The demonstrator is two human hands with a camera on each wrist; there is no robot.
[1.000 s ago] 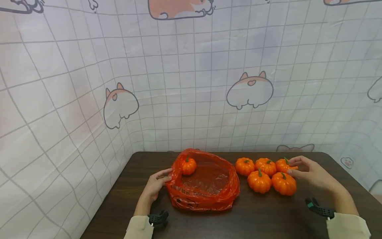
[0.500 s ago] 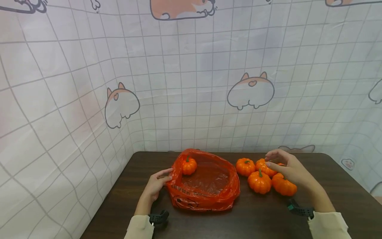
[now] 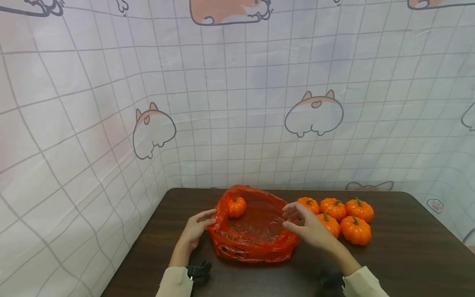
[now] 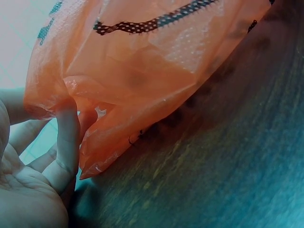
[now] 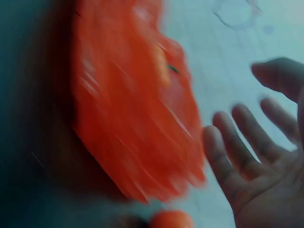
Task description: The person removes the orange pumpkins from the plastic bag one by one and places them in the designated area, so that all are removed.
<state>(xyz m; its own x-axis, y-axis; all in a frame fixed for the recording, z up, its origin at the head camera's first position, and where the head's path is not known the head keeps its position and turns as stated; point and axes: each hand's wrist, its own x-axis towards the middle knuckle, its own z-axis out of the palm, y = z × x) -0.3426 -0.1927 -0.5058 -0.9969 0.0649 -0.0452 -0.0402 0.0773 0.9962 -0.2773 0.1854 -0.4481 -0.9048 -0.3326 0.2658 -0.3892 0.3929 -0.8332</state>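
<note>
A red plastic bag (image 3: 256,251) stands on the table with its mouth held wide. One small orange pumpkin (image 3: 236,207) lies inside, at the left. My left hand (image 3: 193,229) pinches the bag's left edge; in the left wrist view its fingers (image 4: 67,147) bend against the thin film. Over the right rim of the bag is my right hand (image 3: 309,227), empty, fingers spread and slightly bent. The right wrist view, blurred by motion, shows that palm (image 5: 270,190) facing the bag with nothing in it.
Several more small pumpkins (image 3: 355,231) with green stems sit in two rows right of the bag, two of them partly covered by my right hand. The dark wooden table (image 3: 400,243) ends at a white grid-patterned cloth (image 3: 237,123) with cartoon animals.
My right hand has moved left, from the far right pumpkin across the group to the bag's right rim, carrying nothing. My left hand has stayed at the bag. The pumpkins appear unmoved.
</note>
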